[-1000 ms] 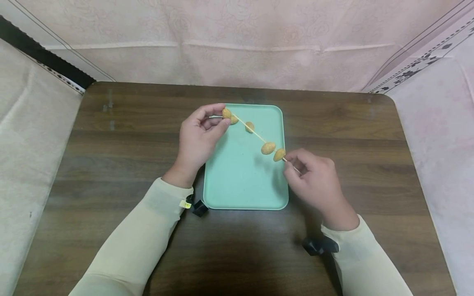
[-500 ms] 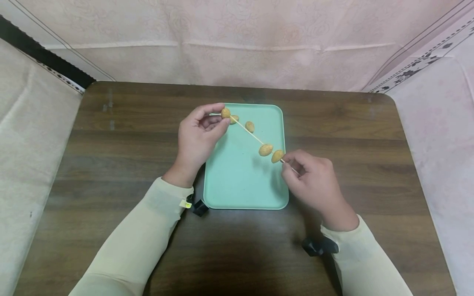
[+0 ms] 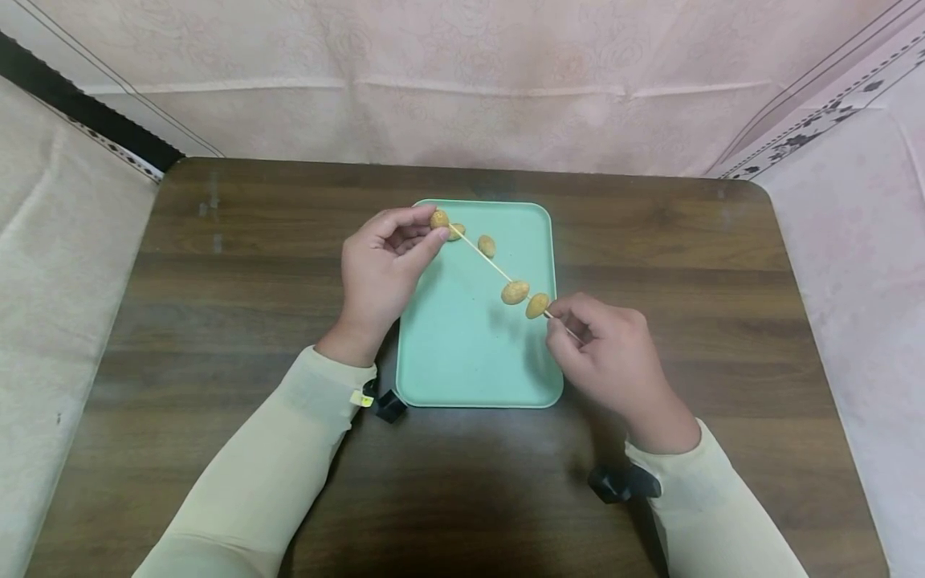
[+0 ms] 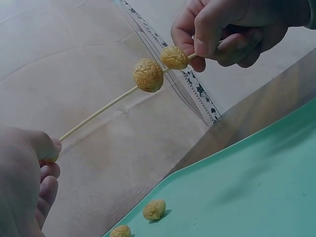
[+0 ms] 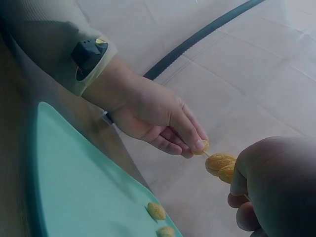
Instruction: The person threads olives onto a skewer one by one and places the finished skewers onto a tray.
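In the head view my right hand [image 3: 603,353] pinches a thin wooden skewer [image 3: 482,255] near its lower end. Two wrinkled golden balls of food are threaded on it, an outer ball [image 3: 538,306] right at the right fingertips and an inner ball [image 3: 515,292] just beyond. My left hand [image 3: 383,269] holds a third golden ball [image 3: 439,218] between thumb and fingers. The skewer's other end meets that ball, which the thumb mostly covers in the left wrist view. The skewer slants above the tray, held in the air between both hands.
Below the hands a mint-green tray [image 3: 477,361] lies on a brown wooden table [image 3: 238,321]. Two loose golden balls rest near its far end, one ball [image 3: 486,246] right of the other ball [image 3: 457,232]. Pale patterned cloth [image 3: 462,88] hangs behind the table.
The right hand and the two threaded balls have shifted slightly left, toward the left hand. The left hand has moved a little left, and the ball in its fingers has turned.
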A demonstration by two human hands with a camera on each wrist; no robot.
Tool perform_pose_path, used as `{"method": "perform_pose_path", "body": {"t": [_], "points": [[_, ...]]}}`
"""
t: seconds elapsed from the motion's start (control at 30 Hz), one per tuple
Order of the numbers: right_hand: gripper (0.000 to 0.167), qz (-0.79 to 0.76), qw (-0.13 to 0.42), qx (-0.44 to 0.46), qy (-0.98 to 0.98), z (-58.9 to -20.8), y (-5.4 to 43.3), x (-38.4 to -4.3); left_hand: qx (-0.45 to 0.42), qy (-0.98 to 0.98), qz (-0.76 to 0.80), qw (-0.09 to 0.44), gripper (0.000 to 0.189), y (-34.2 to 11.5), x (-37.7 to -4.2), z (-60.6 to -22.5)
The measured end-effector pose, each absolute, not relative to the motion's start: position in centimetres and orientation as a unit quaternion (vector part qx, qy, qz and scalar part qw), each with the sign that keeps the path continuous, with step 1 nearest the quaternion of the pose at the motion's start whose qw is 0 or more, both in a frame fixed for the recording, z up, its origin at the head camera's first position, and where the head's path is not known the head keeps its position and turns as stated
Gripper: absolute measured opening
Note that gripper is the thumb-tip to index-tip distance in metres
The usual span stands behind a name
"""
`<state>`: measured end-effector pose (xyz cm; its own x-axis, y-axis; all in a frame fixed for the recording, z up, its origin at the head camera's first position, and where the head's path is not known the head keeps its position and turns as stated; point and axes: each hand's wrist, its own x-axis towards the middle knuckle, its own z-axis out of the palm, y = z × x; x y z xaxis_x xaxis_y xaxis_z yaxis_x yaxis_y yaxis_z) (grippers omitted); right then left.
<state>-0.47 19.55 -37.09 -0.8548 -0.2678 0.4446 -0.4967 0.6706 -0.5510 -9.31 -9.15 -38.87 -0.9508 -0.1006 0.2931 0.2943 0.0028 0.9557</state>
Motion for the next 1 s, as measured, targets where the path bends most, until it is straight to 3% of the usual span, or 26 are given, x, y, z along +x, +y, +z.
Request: {"method": "perform_pose_path", "body": {"t": [1.0], "points": [[0.013, 0.335, 0.170, 0.217, -0.901, -36.5, 18.1, -0.6, -0.152, -0.734, -0.650, 0.125, 0.024, -6.2, -6.2, -39.1]]}}
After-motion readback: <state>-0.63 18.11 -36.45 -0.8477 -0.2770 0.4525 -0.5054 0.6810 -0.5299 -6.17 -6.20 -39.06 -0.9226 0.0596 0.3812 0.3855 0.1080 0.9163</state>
